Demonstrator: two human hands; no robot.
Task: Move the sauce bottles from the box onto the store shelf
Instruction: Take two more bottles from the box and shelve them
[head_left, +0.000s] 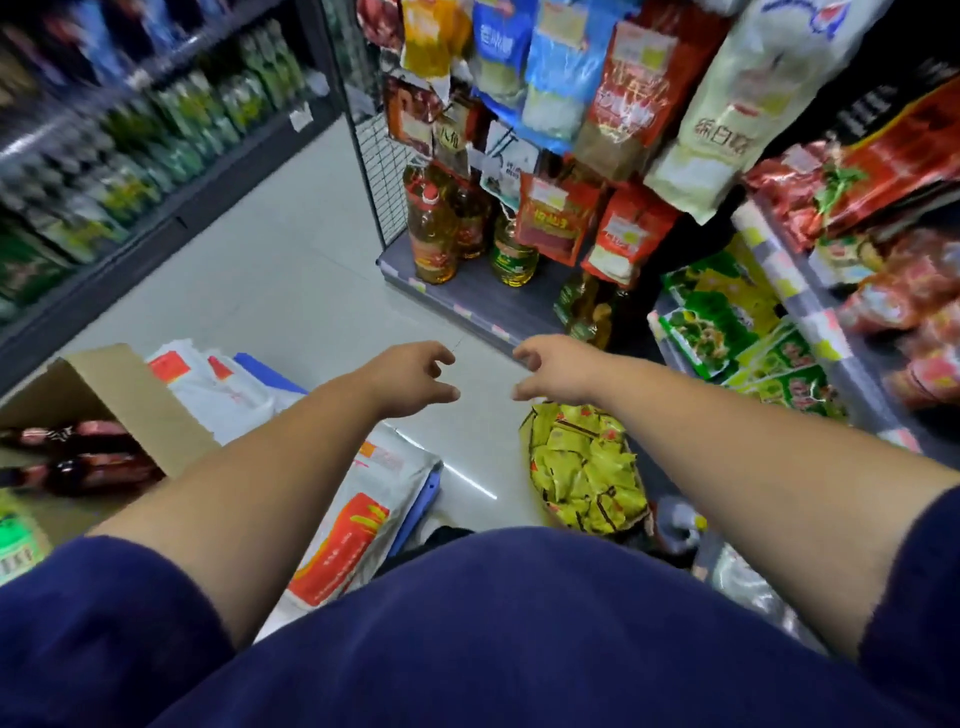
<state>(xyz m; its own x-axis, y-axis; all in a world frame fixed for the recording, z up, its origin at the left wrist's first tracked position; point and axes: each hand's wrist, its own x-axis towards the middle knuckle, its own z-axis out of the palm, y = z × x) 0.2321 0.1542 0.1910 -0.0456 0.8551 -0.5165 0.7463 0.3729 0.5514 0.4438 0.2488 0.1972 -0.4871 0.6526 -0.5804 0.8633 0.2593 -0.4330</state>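
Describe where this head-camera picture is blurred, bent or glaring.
Head view: drinks shelf at far left smeared by motion blur; red packets at right edge blurred too; both hands fairly sharp; wide-angle bends the shelving; light streak glares on floor.

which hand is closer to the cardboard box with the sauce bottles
Left. The left hand hangs empty over the floor, up and right of the cardboard box. The right hand is empty too, farther right, toward the shelves.

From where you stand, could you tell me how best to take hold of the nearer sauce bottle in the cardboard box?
The nearer sauce bottle lies on its side, so I would grip across its body from above, through the box's open top.
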